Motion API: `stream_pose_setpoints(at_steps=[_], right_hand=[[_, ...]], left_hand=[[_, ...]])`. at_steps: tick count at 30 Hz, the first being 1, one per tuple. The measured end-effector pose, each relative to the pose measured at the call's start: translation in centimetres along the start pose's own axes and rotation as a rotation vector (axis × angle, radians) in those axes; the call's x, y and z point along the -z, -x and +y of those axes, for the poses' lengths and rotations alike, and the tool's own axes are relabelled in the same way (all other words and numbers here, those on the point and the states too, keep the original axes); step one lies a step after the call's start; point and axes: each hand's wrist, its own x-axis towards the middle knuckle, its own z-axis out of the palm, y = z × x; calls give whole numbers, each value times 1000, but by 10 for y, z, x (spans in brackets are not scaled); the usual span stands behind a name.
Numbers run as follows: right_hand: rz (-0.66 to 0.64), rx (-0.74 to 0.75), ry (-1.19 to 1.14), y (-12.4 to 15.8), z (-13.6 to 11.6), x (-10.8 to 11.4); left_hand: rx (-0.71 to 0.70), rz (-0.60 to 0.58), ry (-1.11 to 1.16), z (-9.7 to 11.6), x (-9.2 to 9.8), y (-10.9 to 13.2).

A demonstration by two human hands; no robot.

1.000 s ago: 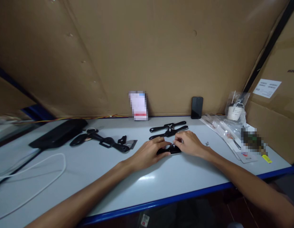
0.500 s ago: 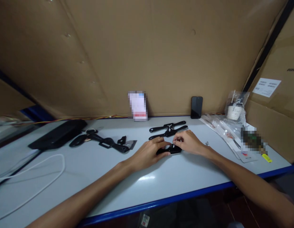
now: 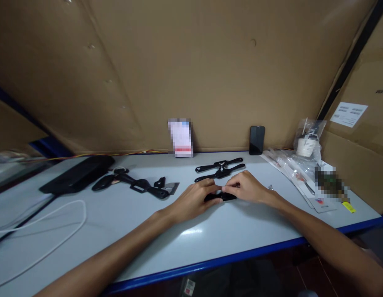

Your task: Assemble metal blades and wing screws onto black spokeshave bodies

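Observation:
My left hand (image 3: pixel 199 198) is closed around a black spokeshave (image 3: pixel 229 196) that lies low over the table, its thumb along the near side. Over the tool's middle, my right hand (image 3: pixel 244 187) holds thumb and fingertips pinched together; whatever is between them is hidden. Just behind my hands lie two more black spokeshaves, a rear one (image 3: pixel 219 165) and a front one (image 3: pixel 220 173), with silver parts at their centres. Further left rests a spokeshave body (image 3: pixel 142 185) with an open slot, beside a small black piece (image 3: pixel 159 182) and a flat metal blade (image 3: pixel 173 188).
Small silver pieces (image 3: pixel 271 187) lie right of my right wrist. Two phones, one lit (image 3: pixel 181 138) and one dark (image 3: pixel 257 140), lean on the cardboard wall. Packaging (image 3: pixel 290 177) and a bagged cup (image 3: pixel 306 145) stand right. A black device (image 3: pixel 78 175) and white cable (image 3: pixel 83 214) occupy the left.
My right fingertips have shifted slightly left and lower over the spokeshave's middle, covering the silver part that showed there. My left hand stays in place.

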Motion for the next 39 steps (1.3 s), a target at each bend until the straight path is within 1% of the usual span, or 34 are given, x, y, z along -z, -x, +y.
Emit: stream_pose_setpoints(at_steps=[5, 11, 14, 18, 20, 26, 31, 33, 37, 39], right_hand=[[63, 3, 56, -1, 3, -2], [107, -26, 215, -1, 8, -3], [91, -29, 228, 0, 6, -3], [1, 0, 101, 1, 1, -2], [-18, 1, 52, 1, -1, -2], [88, 5, 174, 0, 6, -6], [109, -33, 287, 0, 5, -6], [91, -51, 265, 1, 2, -5], [16, -16, 93, 1, 0, -2], [19, 2, 62, 1, 1, -3]], left_hand=[[-10, -2, 22, -2, -1, 1], [-20, 36, 41, -5, -3, 1], [-18, 26, 26, -5, -3, 1], [-9, 6, 13, -2, -1, 1], [-9, 12, 19, -2, -1, 1], [-5, 11, 38, -3, -3, 1], [-8, 20, 32, -5, -4, 1], [-9, 25, 28, -5, -4, 1], [-4, 13, 6, -4, -2, 1], [0, -1, -9, -3, -1, 1]])
